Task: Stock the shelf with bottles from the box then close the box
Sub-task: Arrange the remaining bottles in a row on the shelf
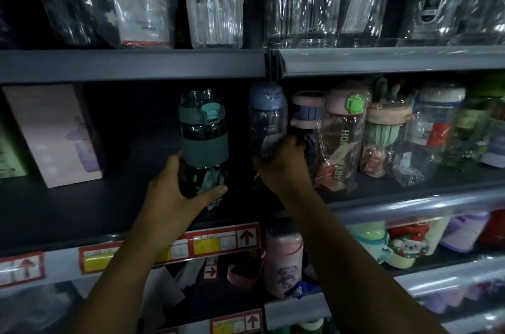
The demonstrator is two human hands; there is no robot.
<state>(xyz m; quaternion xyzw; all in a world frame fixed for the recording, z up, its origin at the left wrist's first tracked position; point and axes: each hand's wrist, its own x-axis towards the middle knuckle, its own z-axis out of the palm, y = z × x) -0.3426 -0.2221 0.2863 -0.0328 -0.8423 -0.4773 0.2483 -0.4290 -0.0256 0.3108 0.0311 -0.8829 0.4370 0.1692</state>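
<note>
We are curling our left grip [177,189] around the lower half of the teal-lidded bottle [203,131], holding it upright over the dark middle shelf [95,205]; we cannot tell whether its base is touching the shelf. Our right grip [284,167] is clasping the bottom of the blue-capped bottle [267,115], just beside the wrapped pink bottle [341,137] standing to its right.

Far left, a pink carton [54,134] with a purple cup drawn on it, just beside a green carton [11,153]. Up high, tall clear cups [213,0] in shiny wrap. Down low, red price tags [224,240] with up arrows and yellow patches. Lower still, a pink bear cup [284,265], a Christmas mug [407,243], a purple cup [464,230].
</note>
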